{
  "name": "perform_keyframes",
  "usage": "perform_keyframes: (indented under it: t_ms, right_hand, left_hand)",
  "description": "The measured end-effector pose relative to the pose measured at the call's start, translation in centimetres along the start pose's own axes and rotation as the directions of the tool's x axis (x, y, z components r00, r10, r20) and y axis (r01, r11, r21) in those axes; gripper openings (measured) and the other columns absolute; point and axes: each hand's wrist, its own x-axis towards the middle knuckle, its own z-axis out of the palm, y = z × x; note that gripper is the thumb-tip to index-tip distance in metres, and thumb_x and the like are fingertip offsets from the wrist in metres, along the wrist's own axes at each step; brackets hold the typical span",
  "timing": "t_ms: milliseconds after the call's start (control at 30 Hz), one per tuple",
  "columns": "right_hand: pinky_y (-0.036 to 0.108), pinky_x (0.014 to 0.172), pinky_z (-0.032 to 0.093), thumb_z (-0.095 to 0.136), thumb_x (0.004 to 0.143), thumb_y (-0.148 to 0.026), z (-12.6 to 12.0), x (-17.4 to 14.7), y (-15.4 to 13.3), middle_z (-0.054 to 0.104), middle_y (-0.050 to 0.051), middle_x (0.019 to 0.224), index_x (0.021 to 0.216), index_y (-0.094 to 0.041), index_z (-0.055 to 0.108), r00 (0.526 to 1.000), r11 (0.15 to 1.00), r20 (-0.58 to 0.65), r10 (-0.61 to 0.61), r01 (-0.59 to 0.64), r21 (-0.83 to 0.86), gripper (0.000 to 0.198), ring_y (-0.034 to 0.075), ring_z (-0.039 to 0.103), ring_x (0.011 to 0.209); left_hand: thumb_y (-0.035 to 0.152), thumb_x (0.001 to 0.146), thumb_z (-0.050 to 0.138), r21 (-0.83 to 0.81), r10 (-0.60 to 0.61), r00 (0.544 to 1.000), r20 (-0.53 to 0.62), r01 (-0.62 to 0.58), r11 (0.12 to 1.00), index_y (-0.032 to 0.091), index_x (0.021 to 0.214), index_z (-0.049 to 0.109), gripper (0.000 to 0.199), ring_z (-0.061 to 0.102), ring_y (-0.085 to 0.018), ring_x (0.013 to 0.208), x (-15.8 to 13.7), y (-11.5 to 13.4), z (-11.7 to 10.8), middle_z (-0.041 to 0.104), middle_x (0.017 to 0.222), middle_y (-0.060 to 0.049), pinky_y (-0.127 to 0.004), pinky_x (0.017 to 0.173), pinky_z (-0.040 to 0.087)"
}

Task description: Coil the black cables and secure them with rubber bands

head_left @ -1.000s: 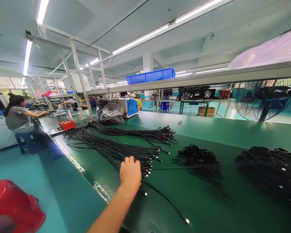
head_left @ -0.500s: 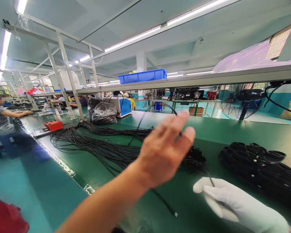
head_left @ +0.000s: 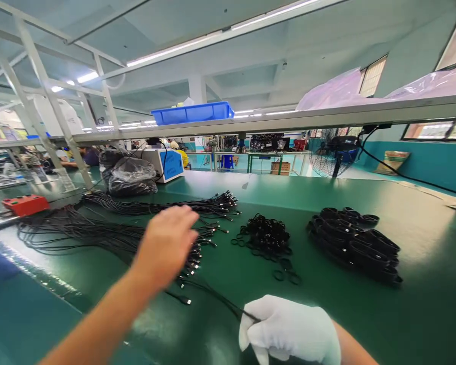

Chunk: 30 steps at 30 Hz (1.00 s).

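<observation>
A thin black cable (head_left: pixel 228 303), pinched in the white-fabric-gloved right hand (head_left: pixel 289 328), trails toward ten o'clock. There the bare left hand (head_left: pixel 165 246), blurred, overlaps stringy bundles (head_left: pixel 99 230); whether it grips, I cannot tell. Small rings (head_left: pixel 268 234) heap at twelve, rounded coils (head_left: pixel 353 244) at one, on the glossy green tabletop (head_left: pixel 247 271).
</observation>
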Motion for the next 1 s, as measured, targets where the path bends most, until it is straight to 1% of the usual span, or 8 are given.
perform_keyframes:
  t_ms: [67,200,367,500,633,867,933,1000]
  right_hand:
    - [0.015,0.032,0.026,0.052,0.068,-0.019,0.2,0.6,0.6,0.058,-0.001,0.056,0.081,-0.012,0.062,0.996,0.998,0.078,-0.043,0.039,0.051,0.018,0.003,0.037,0.035]
    - [0.02,0.035,0.042,0.057,0.074,-0.038,-0.2,2.2,2.7,0.062,0.003,0.061,0.086,-0.011,0.058,0.98,0.924,0.056,-0.192,0.161,0.348,0.03,0.012,0.056,0.042]
    - [0.037,0.058,0.053,0.056,0.07,-0.034,-0.7,3.7,4.3,0.067,0.013,0.082,0.104,-0.007,0.054,0.902,0.707,0.287,-0.322,0.028,0.707,0.044,0.026,0.068,0.073]
    - [0.033,0.061,0.053,0.048,0.073,-0.024,-0.7,4.1,4.6,0.067,0.015,0.091,0.109,-0.006,0.052,0.823,0.693,0.45,-0.347,-0.098,0.714,0.041,0.025,0.068,0.08]
    - [0.025,0.052,0.051,0.044,0.077,-0.025,-0.4,4.7,5.3,0.068,0.015,0.086,0.108,-0.004,0.054,0.822,0.695,0.449,-0.35,-0.093,0.713,0.039,0.021,0.068,0.074]
    - [0.028,0.054,0.051,0.045,0.078,-0.038,-0.6,3.8,5.4,0.067,0.018,0.082,0.095,-0.002,0.057,0.862,0.747,0.385,-0.33,-0.011,0.665,0.041,0.022,0.067,0.071]
    - [0.032,0.056,0.051,0.051,0.075,-0.047,-1.6,2.1,4.6,0.066,0.016,0.081,0.094,-0.006,0.055,0.862,0.718,0.283,-0.421,0.126,0.684,0.045,0.024,0.066,0.072]
    - [0.036,0.057,0.051,0.058,0.072,-0.052,-3.0,0.2,3.4,0.064,0.008,0.077,0.093,-0.014,0.052,0.824,0.586,0.068,-0.562,0.338,0.737,0.044,0.023,0.065,0.07]
  left_hand:
    - [0.03,0.088,0.049,-0.277,0.272,0.95,0.154,-0.223,0.935,0.027,0.117,0.057,0.031,0.049,-0.024,0.117,-1.9,4.9,1.0,0.062,0.12,-0.003,-0.048,0.108,0.024]
    - [0.03,0.086,0.05,-0.472,0.296,0.845,0.445,-0.06,0.879,0.021,0.08,0.067,0.02,0.059,-0.019,0.076,-2.3,9.7,1.7,0.068,0.075,0.0,-0.037,0.082,0.043]
    - [0.018,0.085,0.049,-0.694,0.338,0.869,0.361,0.008,0.72,0.022,0.073,0.066,0.022,0.054,-0.015,0.083,-0.5,9.3,2.9,0.063,0.078,0.002,-0.026,0.076,0.04]
    - [0.016,0.086,0.049,-0.779,0.382,0.869,0.315,0.007,0.627,0.021,0.072,0.064,0.021,0.053,-0.014,0.086,-0.4,9.1,3.8,0.06,0.08,0.002,-0.024,0.078,0.04]
    - [0.015,0.088,0.047,-0.808,0.387,0.877,0.283,0.0,0.59,0.021,0.073,0.062,0.022,0.052,-0.013,0.086,-0.5,9.0,4.4,0.059,0.08,0.003,-0.023,0.078,0.04]
    - [0.021,0.091,0.043,-0.782,0.374,0.895,0.245,-0.046,0.622,0.024,0.087,0.066,0.024,0.056,-0.014,0.086,-0.6,9.5,5.6,0.064,0.085,0.002,-0.025,0.081,0.041]
    - [0.022,0.093,0.038,-0.7,0.355,0.896,0.267,-0.072,0.71,0.026,0.096,0.065,0.028,0.058,-0.015,0.083,-1.4,9.1,6.7,0.067,0.088,0.002,-0.027,0.077,0.043]
    - [0.022,0.092,0.037,-0.551,0.313,0.9,0.305,-0.102,0.828,0.026,0.097,0.066,0.029,0.061,-0.017,0.078,-2.5,7.8,8.2,0.069,0.085,0.001,-0.028,0.071,0.044]
